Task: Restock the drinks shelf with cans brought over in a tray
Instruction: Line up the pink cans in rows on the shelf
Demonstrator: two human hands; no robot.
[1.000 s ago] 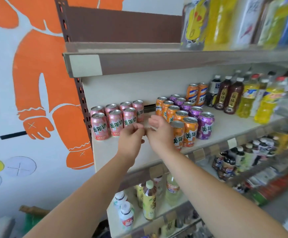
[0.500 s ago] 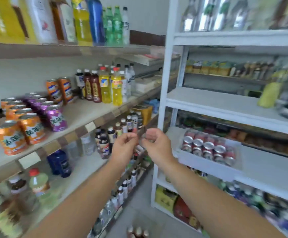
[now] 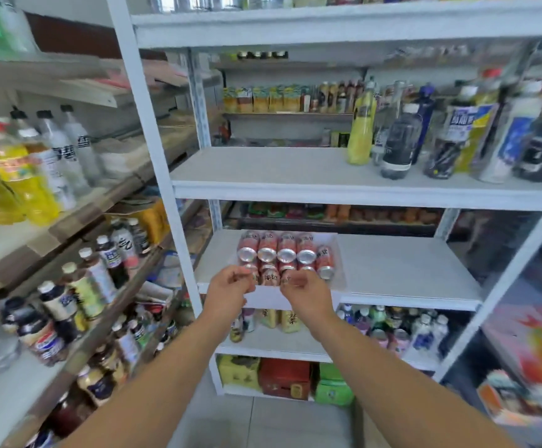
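White tray of pink cans at the shelf edge — left hand, right hand curled at its front, grip unclear.

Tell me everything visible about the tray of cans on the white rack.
The shallow white cardboard-looking tray lies flat at the left end of a middle shelf of the white metal rack, packed with rows of pink, silver-topped drink cans. The left hand and right hand are at its near wall, fingers curled; contact is unclear.
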